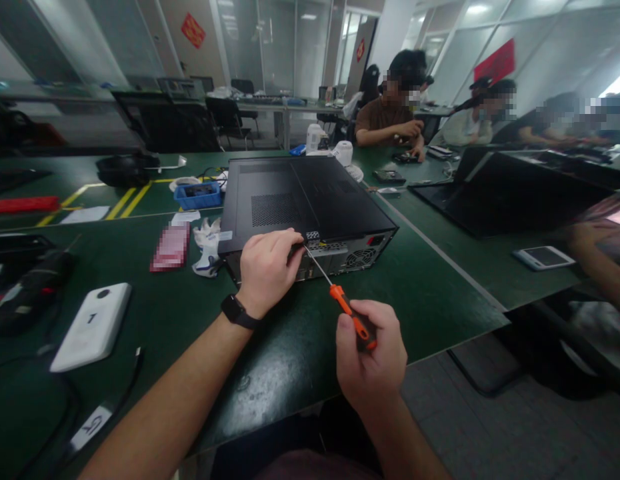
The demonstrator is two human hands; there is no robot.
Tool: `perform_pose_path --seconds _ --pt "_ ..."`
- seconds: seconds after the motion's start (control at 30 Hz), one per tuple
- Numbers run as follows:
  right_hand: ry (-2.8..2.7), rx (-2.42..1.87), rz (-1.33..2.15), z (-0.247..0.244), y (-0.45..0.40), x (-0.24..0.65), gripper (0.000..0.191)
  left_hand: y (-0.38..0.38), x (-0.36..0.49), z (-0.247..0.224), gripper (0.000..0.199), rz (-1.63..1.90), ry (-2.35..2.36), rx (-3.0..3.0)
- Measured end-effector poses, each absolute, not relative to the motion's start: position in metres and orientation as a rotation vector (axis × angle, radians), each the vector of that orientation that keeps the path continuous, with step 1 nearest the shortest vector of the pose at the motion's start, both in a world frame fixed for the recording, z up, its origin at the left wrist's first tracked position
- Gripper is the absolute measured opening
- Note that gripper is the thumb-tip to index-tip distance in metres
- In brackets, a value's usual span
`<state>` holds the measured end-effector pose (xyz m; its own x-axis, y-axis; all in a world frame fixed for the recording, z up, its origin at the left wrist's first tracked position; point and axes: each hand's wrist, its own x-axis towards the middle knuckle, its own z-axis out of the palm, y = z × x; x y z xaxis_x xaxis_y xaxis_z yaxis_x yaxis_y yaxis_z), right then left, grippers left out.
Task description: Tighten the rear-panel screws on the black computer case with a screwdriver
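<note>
A black computer case (pixel 285 177) lies flat on the green table, its rear panel with ports and a fan grille facing me. My right hand (pixel 373 353) is wrapped round the orange and black handle of a screwdriver (pixel 346 303). The screwdriver's thin shaft points up and left, its tip at the top rear edge of the case. My left hand (pixel 270 267) rests at that same edge, fingers pinched close to the tip. What those fingers hold, if anything, is hidden.
Left of the case lie a patterned glove (pixel 207 247), a pink packet (pixel 171 247), a blue bin (pixel 197 195) and a white power bank (pixel 93 327). To the right are a dark laptop (pixel 510 193) and a phone (pixel 544 258). Several people sit beyond; another person's arm (pixel 603 253) is at right.
</note>
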<state>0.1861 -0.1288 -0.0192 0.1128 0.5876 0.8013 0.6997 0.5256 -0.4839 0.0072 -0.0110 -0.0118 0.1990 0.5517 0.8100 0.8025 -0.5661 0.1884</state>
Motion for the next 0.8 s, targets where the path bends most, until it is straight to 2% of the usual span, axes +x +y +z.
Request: perform_pose_path --seconds 0.27,0.57,0.8 --pt "-1.625 -1.058 -0.105 -0.0158 -0.1293 0.1861 0.033 -0.0116 0.0061 -0.0106 0.017 -1.307 -1.273 -2.194" --pt "-1.667 -1.09 -0.174 -0.0173 -0.1301 0.1888 0.027 -0.0106 0.0052 -0.0094 0.021 -1.24 -1.281 -2.209" --pt "-1.567 -1.22 -0.061 -0.0211 -0.1326 0.1869 0.024 -0.0112 0.0049 -0.0095 0.02 -1.244 -1.267 -2.214"
